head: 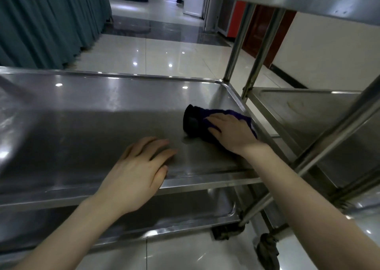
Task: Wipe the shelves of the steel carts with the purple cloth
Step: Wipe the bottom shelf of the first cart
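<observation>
Middle shelf, steel cart: raised rim, with bare steel stretching left of both hands. Purple cloth: bunched near the shelf's right edge under the right hand, whose fingers seemingly lie flat and press it. Left hand: fingers spread, resting flat by the near rim. Second cart: just beside, on the right. Glossy tiled floor and teal curtain beyond.

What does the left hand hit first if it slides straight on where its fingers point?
Probably the purple cloth, at its dark bunched end; the right hand presses on it. The left hand lies flat on the shelf, with only bare steel between it and the cloth.
</observation>
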Motion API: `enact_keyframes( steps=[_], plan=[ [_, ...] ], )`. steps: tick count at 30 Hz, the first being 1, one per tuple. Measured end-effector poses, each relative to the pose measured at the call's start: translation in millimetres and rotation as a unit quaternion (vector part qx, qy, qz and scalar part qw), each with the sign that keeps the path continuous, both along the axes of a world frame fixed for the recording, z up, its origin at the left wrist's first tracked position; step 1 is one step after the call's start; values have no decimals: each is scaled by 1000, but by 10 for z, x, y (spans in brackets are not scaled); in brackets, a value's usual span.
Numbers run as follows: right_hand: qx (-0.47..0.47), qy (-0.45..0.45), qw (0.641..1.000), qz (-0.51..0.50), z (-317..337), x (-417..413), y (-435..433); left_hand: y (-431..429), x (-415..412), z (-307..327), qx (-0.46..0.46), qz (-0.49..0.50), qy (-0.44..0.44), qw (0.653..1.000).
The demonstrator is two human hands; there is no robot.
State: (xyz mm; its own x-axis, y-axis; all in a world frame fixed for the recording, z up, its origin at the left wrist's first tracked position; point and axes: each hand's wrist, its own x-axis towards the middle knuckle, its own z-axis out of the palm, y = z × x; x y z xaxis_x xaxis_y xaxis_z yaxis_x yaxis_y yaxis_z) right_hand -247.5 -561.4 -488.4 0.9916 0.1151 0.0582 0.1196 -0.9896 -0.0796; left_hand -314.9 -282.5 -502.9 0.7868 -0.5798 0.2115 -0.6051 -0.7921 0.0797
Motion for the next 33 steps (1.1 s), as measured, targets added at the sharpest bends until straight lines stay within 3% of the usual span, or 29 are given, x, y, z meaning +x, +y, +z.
enact_keyframes(
  steps=[5, 15, 23, 25, 33],
  plan=[
    [13, -52, 996, 74, -37, -977, -198, -12, 25, -42, 14, -20, 3, 1000],
    [21, -27, 996, -81, 66, 450, -325, -5, 18, -15, -7, -16, 11, 1000],
    [27, -26, 999, 27, 31, -1255, -260, -14, 42, -78, -47, 3, -7, 999],
    [49, -6, 998, 49, 74, -1363, -284, -20, 44, -95, -52, 2, -14, 999],
    [13, 5, 999, 33, 21, 200, 82, 107, -132, 63, -194, 43, 1, 980]
  ],
)
